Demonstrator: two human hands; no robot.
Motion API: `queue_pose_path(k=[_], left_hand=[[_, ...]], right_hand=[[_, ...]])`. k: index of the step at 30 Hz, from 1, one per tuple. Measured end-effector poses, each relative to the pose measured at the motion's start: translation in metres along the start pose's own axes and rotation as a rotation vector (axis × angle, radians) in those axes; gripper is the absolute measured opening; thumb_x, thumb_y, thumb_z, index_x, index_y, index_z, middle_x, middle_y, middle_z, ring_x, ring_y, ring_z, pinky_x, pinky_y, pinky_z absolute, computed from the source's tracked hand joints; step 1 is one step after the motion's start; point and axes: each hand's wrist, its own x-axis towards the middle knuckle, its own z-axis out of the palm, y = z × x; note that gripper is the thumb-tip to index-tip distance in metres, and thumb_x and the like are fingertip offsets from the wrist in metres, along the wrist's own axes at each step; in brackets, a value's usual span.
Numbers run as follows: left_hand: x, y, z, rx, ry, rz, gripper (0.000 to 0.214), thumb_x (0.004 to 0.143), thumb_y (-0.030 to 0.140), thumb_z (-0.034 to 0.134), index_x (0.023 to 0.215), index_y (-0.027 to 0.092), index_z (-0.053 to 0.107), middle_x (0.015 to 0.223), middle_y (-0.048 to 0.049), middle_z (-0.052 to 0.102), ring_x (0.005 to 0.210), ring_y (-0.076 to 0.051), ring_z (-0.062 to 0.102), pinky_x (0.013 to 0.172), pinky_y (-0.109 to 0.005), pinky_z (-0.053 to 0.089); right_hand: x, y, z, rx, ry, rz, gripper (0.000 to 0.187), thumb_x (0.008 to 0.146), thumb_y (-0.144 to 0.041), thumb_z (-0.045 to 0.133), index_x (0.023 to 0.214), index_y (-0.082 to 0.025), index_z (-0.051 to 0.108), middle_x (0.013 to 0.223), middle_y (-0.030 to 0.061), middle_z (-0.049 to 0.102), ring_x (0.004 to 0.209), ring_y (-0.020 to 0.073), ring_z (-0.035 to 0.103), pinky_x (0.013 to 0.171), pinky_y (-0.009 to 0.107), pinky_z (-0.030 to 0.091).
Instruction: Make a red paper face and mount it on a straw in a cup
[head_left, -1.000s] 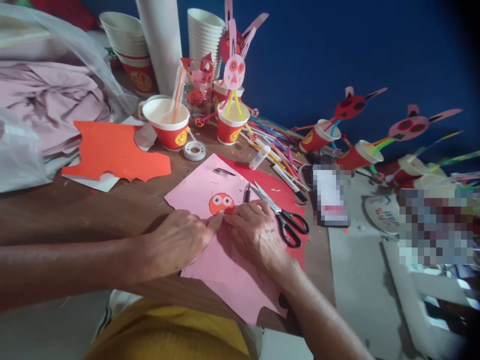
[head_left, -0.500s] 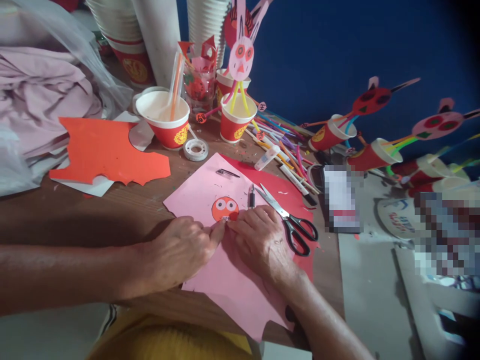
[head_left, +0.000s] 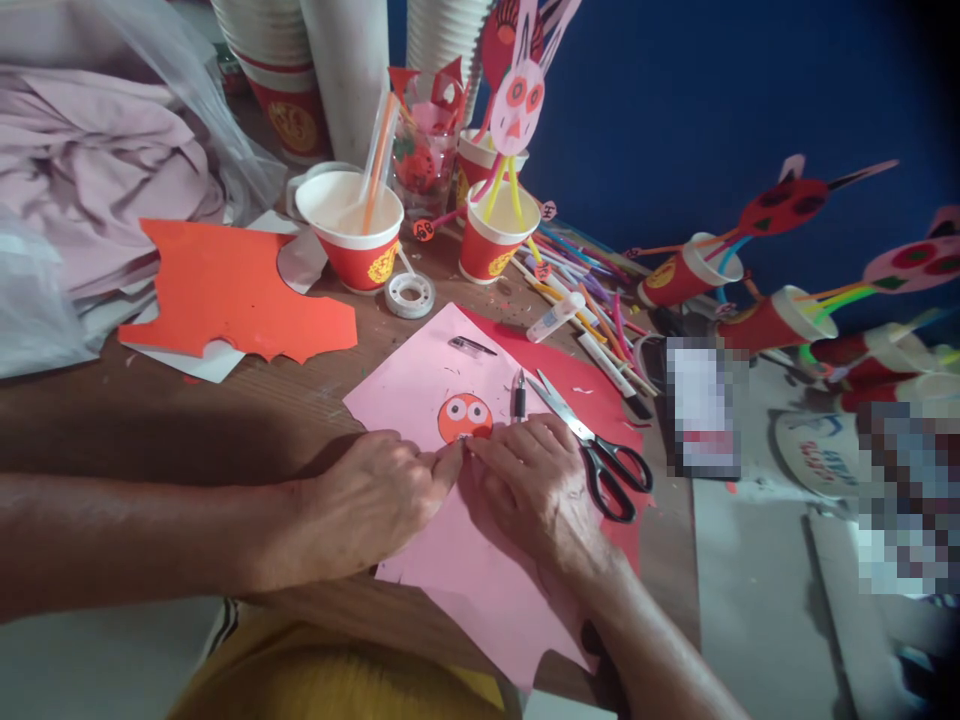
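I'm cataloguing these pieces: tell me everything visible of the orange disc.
The orange disc looks like paper: round, bearing two pale, dark-centred eye circles and a pale mark, too blurred to read, near its lower edge. It lies on the pink sheet. Fingertips of the left hand and right hand meet there.

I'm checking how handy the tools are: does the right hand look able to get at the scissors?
Likely yes: the scissors lie close beside the right hand, with nothing visible between, though it would probably have to leave the orange disc first.
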Motion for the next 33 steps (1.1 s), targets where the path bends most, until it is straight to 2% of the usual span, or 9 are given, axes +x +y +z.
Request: queue_pose_path(k=[14,21,28,33], left_hand=[[-0.0022,-0.0016,0.0060,-0.004,0.160,0.022,0.049,0.075,0.000,0.047,0.123,0.000,0.056,0.063,-0.0037,0.065,0.051,-0.022,0.065,0.044,-0.035,0.050],[-0.0021,-0.0012,0.0046,0.025,0.157,0.029,0.048,0.074,-0.001,0.048,0.121,0.001,0.057,0.065,-0.0044,0.066,0.052,-0.022,0.065,0.044,-0.034,0.050],[-0.0023,-0.0012,0.0064,0.028,0.126,0.017,0.048,0.075,0.000,0.050,0.123,0.002,0.054,0.067,-0.0040,0.067,0.055,-0.021,0.066,0.048,-0.033,0.051],[-0.0032,-0.0008,0.0090,0.047,0.191,0.035,0.047,0.075,0.000,0.049,0.122,0.001,0.054,0.066,-0.0024,0.064,0.053,-0.020,0.064,0.048,-0.033,0.051]], right_hand=[[-0.0003,-0.0001,0.0010,0.029,0.030,0.054,0.019,0.085,-0.011,0.050,0.083,-0.017,0.067,0.071,0.0047,0.067,0.070,0.0193,0.057,0.075,0.035,0.045],[-0.0062,0.0031,0.0025,-0.016,0.027,0.094,0.023,0.085,-0.011,0.049,0.094,-0.015,0.070,0.074,0.0053,0.067,0.074,0.0207,0.056,0.073,0.034,0.045],[-0.0052,0.0027,0.0017,-0.107,-0.025,0.067,0.025,0.086,-0.013,0.048,0.095,-0.016,0.071,0.077,0.0056,0.066,0.074,0.0212,0.054,0.073,0.034,0.042],[-0.0051,0.0017,0.0004,-0.117,-0.023,0.065,0.025,0.086,-0.013,0.048,0.094,-0.016,0.071,0.077,0.0057,0.066,0.074,0.0207,0.054,0.072,0.033,0.041]])
